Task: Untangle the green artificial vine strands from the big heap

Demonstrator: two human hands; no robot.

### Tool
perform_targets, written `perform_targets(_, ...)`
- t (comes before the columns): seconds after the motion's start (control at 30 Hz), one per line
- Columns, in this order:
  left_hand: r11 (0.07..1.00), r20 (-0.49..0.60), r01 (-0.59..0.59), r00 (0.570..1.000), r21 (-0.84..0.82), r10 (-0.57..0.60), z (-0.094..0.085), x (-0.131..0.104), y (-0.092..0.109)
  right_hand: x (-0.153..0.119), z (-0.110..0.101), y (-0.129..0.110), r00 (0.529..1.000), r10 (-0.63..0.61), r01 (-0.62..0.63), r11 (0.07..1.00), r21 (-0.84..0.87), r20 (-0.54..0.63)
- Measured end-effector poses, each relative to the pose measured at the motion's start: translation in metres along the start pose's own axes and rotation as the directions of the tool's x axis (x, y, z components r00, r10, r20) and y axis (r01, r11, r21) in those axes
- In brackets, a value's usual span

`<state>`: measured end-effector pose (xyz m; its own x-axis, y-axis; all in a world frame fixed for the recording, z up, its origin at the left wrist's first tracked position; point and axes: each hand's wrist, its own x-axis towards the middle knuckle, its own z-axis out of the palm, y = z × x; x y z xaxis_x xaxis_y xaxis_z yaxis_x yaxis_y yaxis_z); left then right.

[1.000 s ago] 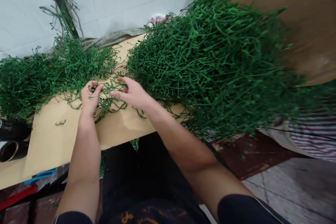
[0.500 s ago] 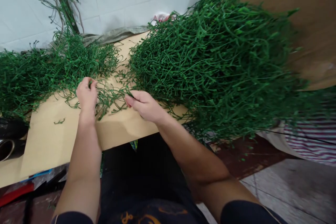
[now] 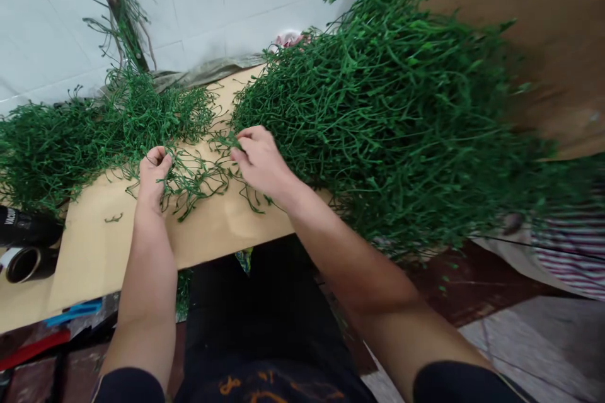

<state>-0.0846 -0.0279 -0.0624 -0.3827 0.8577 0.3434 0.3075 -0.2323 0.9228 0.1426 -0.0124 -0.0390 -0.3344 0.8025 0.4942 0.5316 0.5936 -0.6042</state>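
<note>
My left hand (image 3: 154, 171) is closed in a pinch on thin green artificial stems at the left of a small loose bunch (image 3: 198, 179). To its right, my right hand (image 3: 259, 156) has thumb and fingertips together around a green sprig (image 3: 230, 140), between the loose bunch and the large heap. The large heap of green artificial stems (image 3: 378, 101) rises right beside my right hand. A smaller heap (image 3: 155, 107) lies behind my left hand and spreads to the left.
Beige cardboard (image 3: 101, 252) covers the work surface, with one stray sprig (image 3: 113, 218) on it. A black cylinder (image 3: 26, 227) and an open-ended tube (image 3: 28, 264) lie at the left. A brown cardboard panel (image 3: 558, 50) stands at the right, and a tiled wall (image 3: 198, 6) behind.
My right hand has moved up and away from me, to the near edge of the large heap. My left hand has stayed nearly in place, still pinching stems.
</note>
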Motion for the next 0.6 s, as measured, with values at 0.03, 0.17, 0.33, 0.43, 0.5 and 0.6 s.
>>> perform_targets(0.03, 1.0, 0.014, -0.004, 1.0, -0.01, 0.004, 0.0, 0.0, 0.0, 0.006, 0.01, -0.004, 0.996, 0.049, -0.055, 0.995, 0.08, 0.076)
perform_targets(0.17, 0.999, 0.09, 0.029, 0.996, -0.014, -0.027, 0.005, -0.001, 0.002, 0.024, 0.049, -0.019, 0.922, 0.144, -0.291, 0.87, 0.399, 0.359)
perform_targets(0.33, 0.995, 0.096, 0.097, 0.991, 0.006, -0.098, 0.008, -0.001, 0.007, 0.027, 0.071, -0.022, 0.905, 0.052, -0.263, 0.849, 0.459, 0.423)
perform_targets(0.43, 0.992, 0.048, 0.107, 0.993, 0.062, -0.111, 0.009, -0.001, 0.013, 0.023, 0.063, -0.023, 0.906, 0.097, -0.3, 0.833, 0.465, 0.412)
perform_targets(0.5, 0.993, 0.034, 0.095, 0.995, 0.073, -0.098, 0.011, -0.002, 0.016, 0.017, 0.053, -0.024, 0.907, 0.089, -0.287, 0.845, 0.451, 0.412)
perform_targets(0.6, 0.997, 0.024, 0.06, 0.998, 0.046, -0.061, 0.02, -0.002, 0.019, 0.005, 0.038, -0.028, 0.917, 0.065, -0.228, 0.895, 0.382, 0.395)
